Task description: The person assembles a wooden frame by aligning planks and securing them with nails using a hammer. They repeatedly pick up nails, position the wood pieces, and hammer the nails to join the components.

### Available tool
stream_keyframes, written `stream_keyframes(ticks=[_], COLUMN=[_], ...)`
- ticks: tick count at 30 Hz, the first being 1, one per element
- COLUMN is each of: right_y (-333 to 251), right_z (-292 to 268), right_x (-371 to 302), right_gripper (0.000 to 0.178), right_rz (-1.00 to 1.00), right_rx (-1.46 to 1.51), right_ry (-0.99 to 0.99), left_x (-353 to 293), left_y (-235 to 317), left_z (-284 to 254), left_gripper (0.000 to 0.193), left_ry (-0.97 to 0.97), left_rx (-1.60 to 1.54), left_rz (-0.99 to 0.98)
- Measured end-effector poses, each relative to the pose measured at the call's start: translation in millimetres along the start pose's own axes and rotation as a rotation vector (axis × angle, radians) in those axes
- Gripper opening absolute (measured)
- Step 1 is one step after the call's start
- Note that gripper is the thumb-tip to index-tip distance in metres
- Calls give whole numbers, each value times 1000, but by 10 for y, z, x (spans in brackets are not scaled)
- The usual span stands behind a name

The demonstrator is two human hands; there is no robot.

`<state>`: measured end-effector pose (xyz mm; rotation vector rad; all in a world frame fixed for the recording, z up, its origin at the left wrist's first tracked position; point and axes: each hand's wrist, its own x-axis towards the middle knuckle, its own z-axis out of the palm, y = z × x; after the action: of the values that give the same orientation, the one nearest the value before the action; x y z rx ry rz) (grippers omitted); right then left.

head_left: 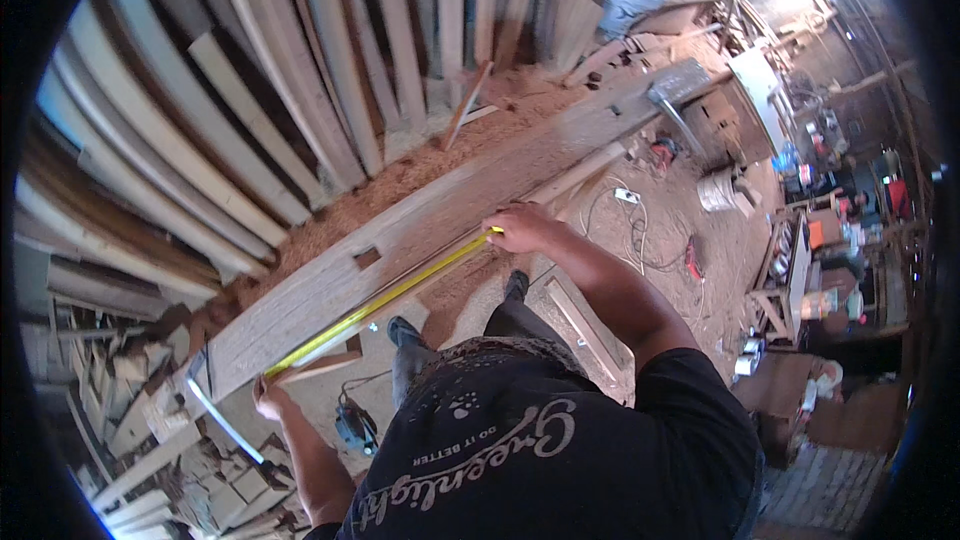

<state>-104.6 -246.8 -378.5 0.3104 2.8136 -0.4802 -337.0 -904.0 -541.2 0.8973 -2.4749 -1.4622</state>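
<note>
A yellow tape measure [385,300] is drawn out straight along the near edge of a long, dusty wooden bench [310,305]. Its left end is in the fingers of my left hand [268,398], closed at the bench's near-left corner. My right hand [522,227] grips the tape farther along the same edge, with its fingers curled over the wood. The tape's case cannot be made out. Between my hands, a square hole [367,257] shows in the bench top.
Tall planks [290,60] lean beyond the bench. A metal clamp [672,110] sits at its far-right end, another bar [225,420] by its left corner. A power tool [355,425] lies on the floor near my feet. Cables [640,240], a bucket [716,190] and wood offcuts [235,490] lie around.
</note>
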Motion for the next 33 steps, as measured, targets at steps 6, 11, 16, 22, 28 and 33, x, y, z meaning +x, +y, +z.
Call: stream_keyframes(ticks=[6,11,16,22,28,33], right_y=[1265,2689,4309,5177,5679,5689], right_z=[-180,-583,-906,-1071,-801,-904], right_x=[-153,-596,-1133,-1146,-1142,-1134], right_gripper=[27,29,31,27,33,35], right_rz=[18,52,264,315,324,320], right_rx=[56,-92,-178,-173,-26,-102], right_ry=[18,132,109,212,213,149], left_x=[160,-937,-2447,-3840,-3964,-4276], left_y=[-50,196,-53,-513,-282,442], left_z=[-233,69,398,398,531,900], left_gripper=[40,55,44,27,24,34], left_ry=[-127,-20,-296,-985,-1163,-1015], left_rx=[556,387,469,1079,884,584], left_rz=[261,-143,-84,432,612,-62])
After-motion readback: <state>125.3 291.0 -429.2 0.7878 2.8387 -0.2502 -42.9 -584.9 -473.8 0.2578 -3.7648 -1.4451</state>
